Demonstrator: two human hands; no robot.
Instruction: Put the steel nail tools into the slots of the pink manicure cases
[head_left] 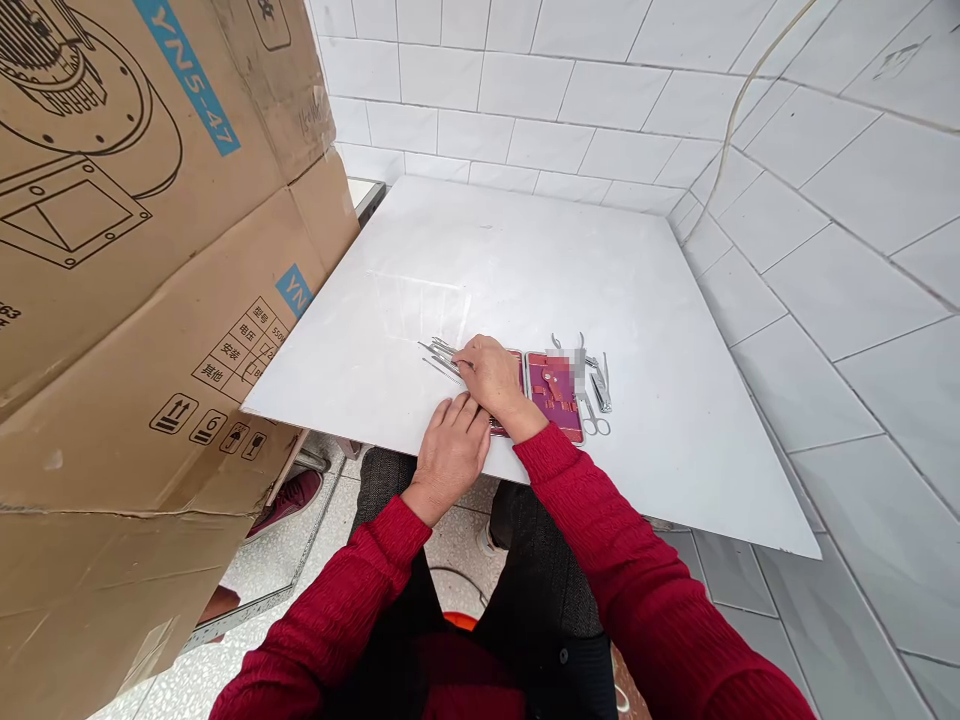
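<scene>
An opened manicure case [555, 395] with a dark red and purple lining lies near the table's front edge. My left hand [454, 445] rests with fingers stretched out at the case's lower left side. Crossing above it, my right hand [491, 375] covers much of the case's left half. Its thumb and index finger are pinched at the near ends of several slim metal manicure tools [439, 352], seemingly on one of them. Right of the case lie small scissors [595, 424], a nail clipper [601, 393] and other metal tools. A blurred patch hides part of the case's right edge.
The white tabletop [487, 240] meets tiled walls [517, 80] at the back and right. Large cardboard boxes [187, 220] stand close along the left side. A pale cable [731, 120] hangs down the corner. Below, a dark red shoe [289, 500] shows beside the boxes.
</scene>
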